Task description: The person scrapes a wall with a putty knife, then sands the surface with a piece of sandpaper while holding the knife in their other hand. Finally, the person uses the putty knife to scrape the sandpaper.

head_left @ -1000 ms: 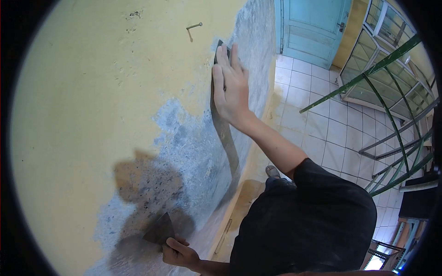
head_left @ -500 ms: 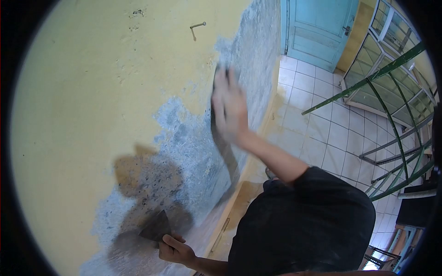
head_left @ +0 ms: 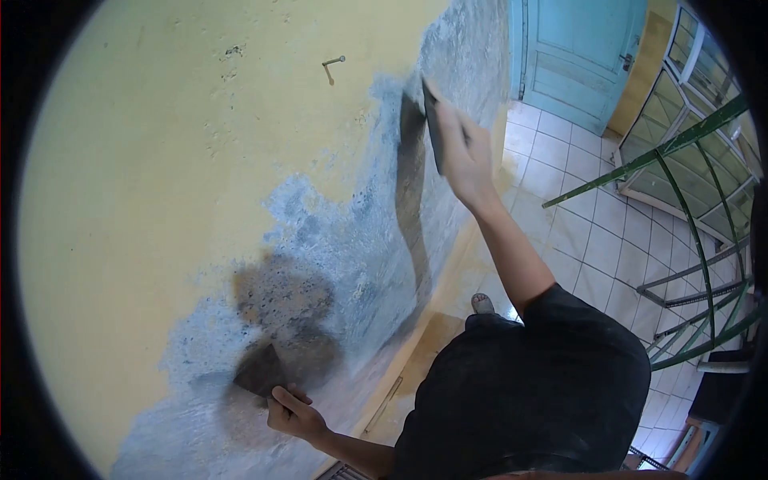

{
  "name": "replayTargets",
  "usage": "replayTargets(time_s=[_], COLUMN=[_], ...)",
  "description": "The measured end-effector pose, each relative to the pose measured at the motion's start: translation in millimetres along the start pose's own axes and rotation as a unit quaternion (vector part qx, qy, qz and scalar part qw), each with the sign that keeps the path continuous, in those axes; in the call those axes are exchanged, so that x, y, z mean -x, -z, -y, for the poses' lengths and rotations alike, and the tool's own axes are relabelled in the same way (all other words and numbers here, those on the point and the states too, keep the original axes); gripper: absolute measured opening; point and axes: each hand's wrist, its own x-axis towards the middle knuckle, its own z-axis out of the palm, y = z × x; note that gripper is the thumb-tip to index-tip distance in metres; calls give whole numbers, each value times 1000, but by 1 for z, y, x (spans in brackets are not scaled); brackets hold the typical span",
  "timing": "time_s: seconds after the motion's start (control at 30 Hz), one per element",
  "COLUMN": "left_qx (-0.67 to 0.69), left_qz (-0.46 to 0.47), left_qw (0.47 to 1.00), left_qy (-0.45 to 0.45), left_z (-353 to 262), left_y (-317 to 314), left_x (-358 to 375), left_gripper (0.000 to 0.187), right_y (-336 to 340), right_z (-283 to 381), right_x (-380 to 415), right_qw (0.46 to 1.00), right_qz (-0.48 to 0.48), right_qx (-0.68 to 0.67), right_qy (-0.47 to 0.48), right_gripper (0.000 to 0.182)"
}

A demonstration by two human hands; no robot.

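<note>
My right hand point(head_left: 466, 156) is closed on a dark flat blade point(head_left: 434, 128), seen nearly edge-on, at the grey-blue patch point(head_left: 352, 256) of the wall. The blade's top end is close to the border of the yellow paint. Lower down, my left hand point(head_left: 294, 414) grips a putty knife point(head_left: 260, 371) with a dark, flared blade, held in front of the patch's lower part. Its handle is mostly hidden in my fingers. Shadows of my arm and head fall across the patch.
A bent nail point(head_left: 334, 68) sticks out of the yellow wall point(head_left: 144, 200). Right of the wall lie white floor tiles point(head_left: 570, 232), with a blue door point(head_left: 580, 60) beyond. A green metal frame point(head_left: 640, 156) and a glass-paned cabinet point(head_left: 668, 140) stand at the right.
My right hand has moved right and slightly up along the patch with its blade, now turned more edge-on. My left hand with the putty knife has shifted slightly up and left in view.
</note>
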Motion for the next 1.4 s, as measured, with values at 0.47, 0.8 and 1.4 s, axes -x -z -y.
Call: replayTargets(time_s=[0.47, 0.8, 1.4], left_qx=[144, 216, 270], left_qz=[186, 187, 166], left_qw=[970, 950, 910], left_qy=[57, 126, 266], left_z=[-92, -156, -135], left_y=[-132, -198, -213], left_x=[70, 75, 89], left_gripper=[19, 18, 13], right_y=[91, 101, 81], right_z=[-45, -73, -115], right_x=[50, 48, 44], right_qw=[779, 790, 620], right_qz=[141, 479, 631], right_qx=[-410, -190, -280], right_qy=[-453, -331, -374], right_gripper=[34, 37, 42])
